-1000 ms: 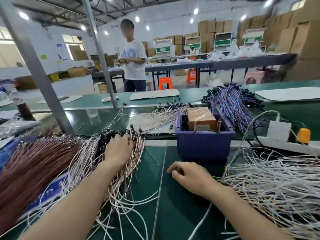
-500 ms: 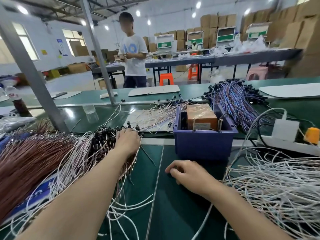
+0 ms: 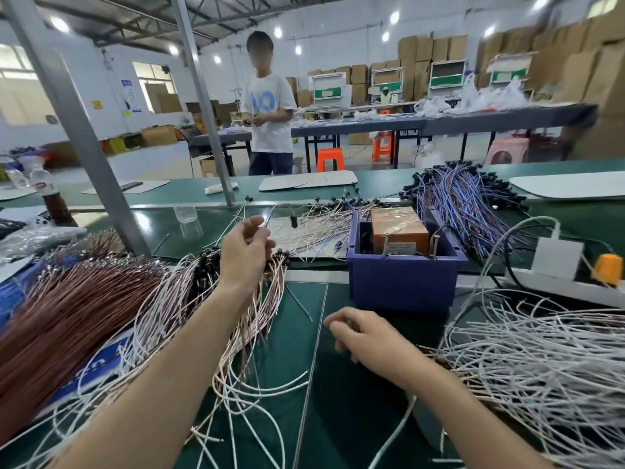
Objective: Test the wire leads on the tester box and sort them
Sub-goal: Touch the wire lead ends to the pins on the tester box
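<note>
My left hand (image 3: 245,252) is raised above the pile of white and pink wire leads (image 3: 182,299) with black ends. It pinches one thin lead (image 3: 293,221) that arcs to the right, with its black end hanging. My right hand (image 3: 367,338) rests on the green mat (image 3: 338,418), fingers curled under, nothing visible in them. The orange tester box (image 3: 399,230) sits in a blue bin (image 3: 402,289) just beyond my right hand, with two metal pins (image 3: 434,245) standing at its front.
Brown wires (image 3: 64,309) lie at the left and loose white wires (image 3: 541,363) at the right. Blue-purple leads (image 3: 463,201) and pale leads (image 3: 324,228) lie behind the bin. A power strip (image 3: 558,282) is at the right, a metal post (image 3: 81,147) at the left. A person (image 3: 270,113) stands beyond.
My left hand has lifted off the lead pile, bringing one lead up with it. My right hand has stayed on the mat.
</note>
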Available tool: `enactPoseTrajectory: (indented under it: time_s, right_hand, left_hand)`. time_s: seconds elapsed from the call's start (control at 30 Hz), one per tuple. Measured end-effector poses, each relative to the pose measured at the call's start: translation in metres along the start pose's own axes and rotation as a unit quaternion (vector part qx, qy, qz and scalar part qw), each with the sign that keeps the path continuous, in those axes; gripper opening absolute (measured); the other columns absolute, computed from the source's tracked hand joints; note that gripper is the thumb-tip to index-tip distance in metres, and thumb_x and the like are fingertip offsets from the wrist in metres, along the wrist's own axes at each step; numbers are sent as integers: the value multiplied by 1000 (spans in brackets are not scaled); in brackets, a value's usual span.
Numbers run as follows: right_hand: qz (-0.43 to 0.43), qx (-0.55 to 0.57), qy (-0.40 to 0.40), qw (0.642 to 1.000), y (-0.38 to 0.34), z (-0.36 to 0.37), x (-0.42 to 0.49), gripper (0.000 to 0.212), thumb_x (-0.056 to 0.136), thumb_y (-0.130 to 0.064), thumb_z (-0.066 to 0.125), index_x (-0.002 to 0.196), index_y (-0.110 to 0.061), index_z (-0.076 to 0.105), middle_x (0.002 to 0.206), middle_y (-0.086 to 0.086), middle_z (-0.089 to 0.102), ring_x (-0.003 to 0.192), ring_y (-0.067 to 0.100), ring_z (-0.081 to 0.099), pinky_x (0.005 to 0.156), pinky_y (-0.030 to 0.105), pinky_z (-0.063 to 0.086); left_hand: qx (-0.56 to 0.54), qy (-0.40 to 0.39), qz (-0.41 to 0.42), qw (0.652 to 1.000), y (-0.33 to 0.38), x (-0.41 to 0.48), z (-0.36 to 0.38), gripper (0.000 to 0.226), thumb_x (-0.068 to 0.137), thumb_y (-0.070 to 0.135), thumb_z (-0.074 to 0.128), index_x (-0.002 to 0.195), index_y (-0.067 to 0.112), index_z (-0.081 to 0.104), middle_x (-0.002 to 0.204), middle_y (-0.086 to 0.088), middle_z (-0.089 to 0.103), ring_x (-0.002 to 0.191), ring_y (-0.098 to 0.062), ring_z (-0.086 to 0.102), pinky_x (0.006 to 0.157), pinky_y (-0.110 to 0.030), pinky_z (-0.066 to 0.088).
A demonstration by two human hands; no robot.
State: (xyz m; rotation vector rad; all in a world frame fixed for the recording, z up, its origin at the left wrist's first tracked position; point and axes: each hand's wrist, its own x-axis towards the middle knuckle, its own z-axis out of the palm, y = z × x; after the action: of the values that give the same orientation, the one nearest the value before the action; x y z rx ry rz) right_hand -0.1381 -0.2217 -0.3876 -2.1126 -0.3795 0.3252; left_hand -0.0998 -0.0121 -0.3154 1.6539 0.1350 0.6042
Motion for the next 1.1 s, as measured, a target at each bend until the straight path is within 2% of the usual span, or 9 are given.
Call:
enactPoseTrajectory:
  time_s: [0.13,0.3,0.37,0.5,0.63,0.73,0.9,0.97,1.1]
  right_hand:
    - [8,374,51,926,-41,-11,-6,35,102,-49,44,117,-24,64,98,-2,78,76,9,72,76,31,51]
    - [-40,781,48,621,-71,-53,-25,42,91,-48,59,111,-11,62,96,4,74,78,17,71,79,32,57]
    - [-43,800,75,594,-68,-67,-31,26,82,-33,64,99,-14,65,67,-8,54,50,6,48,52,17,43]
    - [-30,733,100,672,-51,-87,-46,15,91,-28,58,81,-22,68,46,-6,24,36,10,11,34,19,12]
    - [-23,727,108,677,-30,-106,-66,17,90,-28,61,93,-19,75,42,-3,25,40,11,6,34,20,12]
    - [-24,660,89,746,-22,-108,-74,27,89,-30,62,106,-16,76,43,-4,31,35,7,10,31,20,15]
    - [-35,393,88,915,-30,-84,-69,28,101,-41,49,109,-31,74,103,1,77,33,5,19,30,15,20]
    - [-63,375,52,924,-33,-76,-67,33,100,-48,47,106,-33,75,106,5,77,32,6,21,31,14,21]
    - [-121,392,21,912,-27,-70,-70,34,88,-53,56,100,-30,78,64,4,59,31,6,22,32,13,20]
  left_hand:
    - [-3,-90,126,988,34,-55,-1,15,98,12,58,106,24,58,96,2,67,80,-5,69,74,-19,56]
    - [149,-260,216,929,24,-110,-4,29,96,13,64,103,39,57,97,15,66,83,-10,67,73,-21,55]
    - [214,-321,233,893,16,-117,-8,29,97,21,62,106,48,56,101,23,64,89,-5,65,80,-22,54]
    - [278,-344,242,864,11,-112,-14,19,100,36,56,116,34,65,93,37,59,92,7,60,82,-8,45]
    - [336,-360,273,827,17,-108,-14,25,103,36,50,119,28,67,91,23,56,80,0,56,76,-16,45]
    - [352,-323,306,823,38,-105,-9,34,103,43,41,118,26,67,96,18,59,78,1,58,79,-21,51]
    - [399,-197,509,737,83,-99,21,14,96,24,64,110,26,69,96,7,61,78,-7,53,76,-22,40]
    - [427,-201,525,708,90,-96,33,27,89,17,74,113,29,67,103,5,57,88,-11,52,83,-25,36]
    - [451,-175,539,689,84,-90,41,28,88,19,74,114,30,68,107,3,59,99,-20,53,91,-32,32]
